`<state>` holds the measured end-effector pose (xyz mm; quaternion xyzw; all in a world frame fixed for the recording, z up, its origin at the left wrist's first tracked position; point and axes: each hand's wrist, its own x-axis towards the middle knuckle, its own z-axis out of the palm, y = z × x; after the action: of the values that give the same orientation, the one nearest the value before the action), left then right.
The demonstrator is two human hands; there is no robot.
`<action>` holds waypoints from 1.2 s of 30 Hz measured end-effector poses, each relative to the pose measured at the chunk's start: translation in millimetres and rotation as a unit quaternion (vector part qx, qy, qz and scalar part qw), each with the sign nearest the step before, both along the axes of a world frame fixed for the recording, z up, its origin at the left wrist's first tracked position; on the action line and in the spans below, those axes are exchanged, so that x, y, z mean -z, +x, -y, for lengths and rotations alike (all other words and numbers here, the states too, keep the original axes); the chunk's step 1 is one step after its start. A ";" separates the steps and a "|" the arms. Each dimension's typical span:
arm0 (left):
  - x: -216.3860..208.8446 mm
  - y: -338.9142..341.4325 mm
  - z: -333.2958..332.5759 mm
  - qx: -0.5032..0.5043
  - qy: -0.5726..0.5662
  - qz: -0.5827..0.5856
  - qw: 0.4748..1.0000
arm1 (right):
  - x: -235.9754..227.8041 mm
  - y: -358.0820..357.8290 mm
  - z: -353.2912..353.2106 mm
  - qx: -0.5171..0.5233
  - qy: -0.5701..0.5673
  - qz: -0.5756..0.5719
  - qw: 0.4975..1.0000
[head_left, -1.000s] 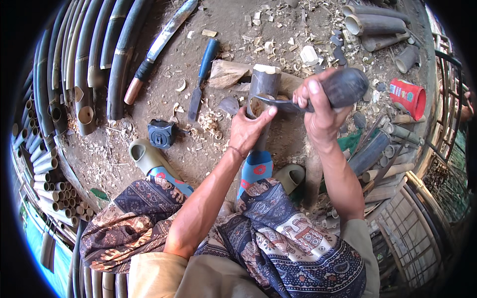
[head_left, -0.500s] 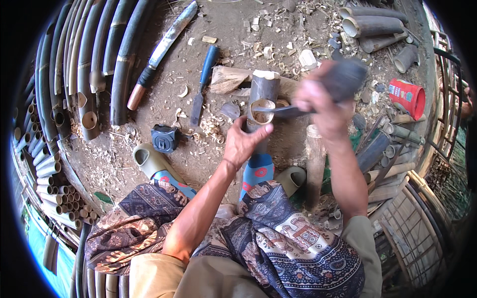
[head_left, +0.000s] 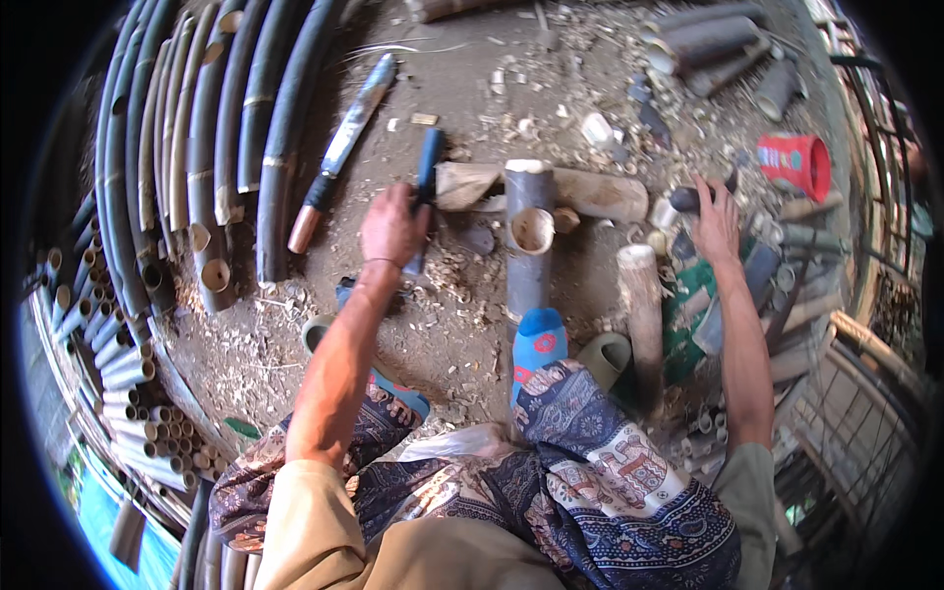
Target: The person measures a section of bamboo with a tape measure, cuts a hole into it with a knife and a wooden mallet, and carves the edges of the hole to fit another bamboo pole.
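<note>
My left hand is closed over a chisel with a blue handle, which lies on the ground. My right hand has its fingers stretched out on the right, beside a dark rounded object whose kind I cannot make out. Between my hands, a grey bamboo tube rests across a wooden piece, with a round opening cut in its upper side. My foot in a blue sock is at the tube's near end.
A large knife lies left of the chisel. Long bamboo poles line the left side. On the right are a short wooden post, a red container and bamboo offcuts. Shavings litter the ground.
My left hand has let go of the bamboo tube and moved left onto the chisel. My right hand has taken the blade out of the tube's opening, moved right and opened.
</note>
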<state>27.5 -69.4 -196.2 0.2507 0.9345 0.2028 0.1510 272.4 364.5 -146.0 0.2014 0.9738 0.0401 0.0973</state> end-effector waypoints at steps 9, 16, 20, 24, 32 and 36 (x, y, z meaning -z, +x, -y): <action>-32.2 -40.9 73.4 -0.046 -0.065 -0.169 0.982 | -84.7 102.5 137.4 0.102 -0.186 -0.192 0.958; -57.2 65.0 63.6 -0.011 0.121 0.034 0.992 | -61.5 271.6 289.0 0.149 -0.328 -0.218 0.907; -57.4 127.2 68.4 0.087 0.010 0.164 0.983 | -38.5 323.3 372.2 0.277 -0.411 -0.150 0.855; -76.4 203.4 53.2 0.192 -0.119 0.174 0.959 | -14.0 367.0 397.2 0.372 -0.422 -0.137 0.815; -60.8 242.0 29.1 0.523 -0.047 -0.238 0.817 | 8.4 378.4 384.0 0.433 -0.431 -0.143 0.779; -38.2 204.6 -19.6 0.566 -0.106 -0.260 0.775 | 18.2 375.7 378.4 0.446 -0.448 -0.135 0.763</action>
<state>232.1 -49.8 -158.0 0.7597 0.6435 -0.0927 0.0151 648.1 -13.9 -164.2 0.5499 0.6841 -0.4765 0.0506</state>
